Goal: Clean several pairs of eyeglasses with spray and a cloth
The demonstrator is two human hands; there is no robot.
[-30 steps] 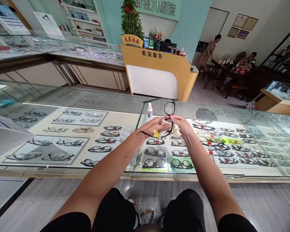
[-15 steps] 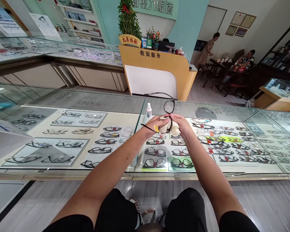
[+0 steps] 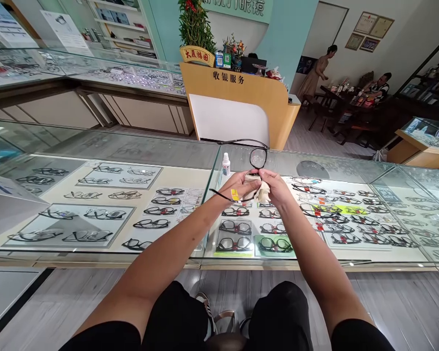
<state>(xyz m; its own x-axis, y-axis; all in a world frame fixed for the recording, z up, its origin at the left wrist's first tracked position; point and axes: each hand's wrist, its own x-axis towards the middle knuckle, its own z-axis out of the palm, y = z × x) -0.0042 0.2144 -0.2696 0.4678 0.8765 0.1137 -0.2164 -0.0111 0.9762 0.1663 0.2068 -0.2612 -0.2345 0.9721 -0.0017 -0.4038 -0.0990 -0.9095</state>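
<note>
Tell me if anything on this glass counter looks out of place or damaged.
Nothing stands out. Both hands, left hand and right hand, hold black glasses and a pale cloth above the glass counter. A small white bottle stands upright beside them. The frames displayed under the glass lie in tidy rows.

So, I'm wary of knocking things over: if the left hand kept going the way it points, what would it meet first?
Probably the right hand; the left hand points at it across the cloth and glasses both hold.
</note>
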